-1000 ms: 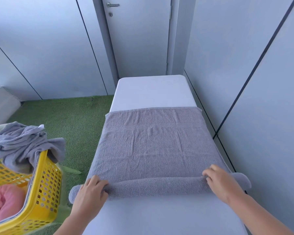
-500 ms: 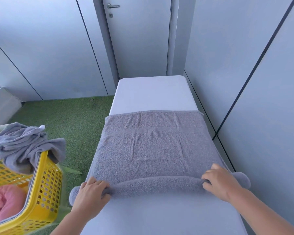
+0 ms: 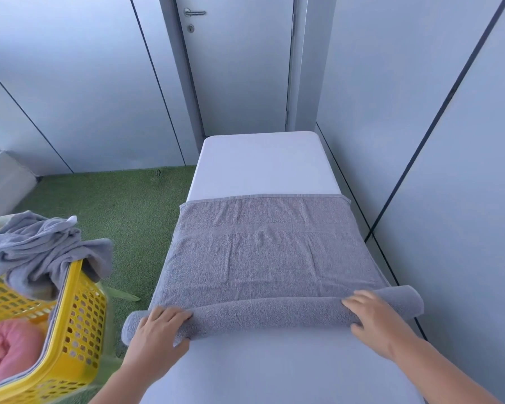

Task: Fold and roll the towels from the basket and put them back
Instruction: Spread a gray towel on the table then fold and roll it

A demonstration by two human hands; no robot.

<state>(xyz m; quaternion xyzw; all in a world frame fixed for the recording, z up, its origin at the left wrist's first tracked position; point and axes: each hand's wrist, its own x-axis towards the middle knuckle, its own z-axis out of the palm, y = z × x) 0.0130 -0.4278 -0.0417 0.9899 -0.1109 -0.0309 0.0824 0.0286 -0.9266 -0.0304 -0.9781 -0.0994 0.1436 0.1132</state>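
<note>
A grey towel (image 3: pixel 263 252) lies spread across the white table (image 3: pixel 260 164). Its near end is wound into a roll (image 3: pixel 268 313) that runs the table's full width and sticks out past both sides. My left hand (image 3: pixel 158 336) grips the roll near its left end, fingers over the top and thumb on the near side. My right hand (image 3: pixel 373 322) grips it the same way near the right end. To the left stands a yellow basket (image 3: pixel 73 330) with a crumpled grey towel (image 3: pixel 38 252) draped over its rim and a pink towel (image 3: pixel 6 345) inside.
The table's right side runs along a grey panelled wall (image 3: pixel 449 199). A closed door (image 3: pixel 239 68) stands behind its far end. Green artificial turf (image 3: pixel 108 208) covers the floor to the left, between table and basket.
The roll has grown thicker and moved a little away from me, taking up more of the flat towel. Both hands shifted forward over its top.
</note>
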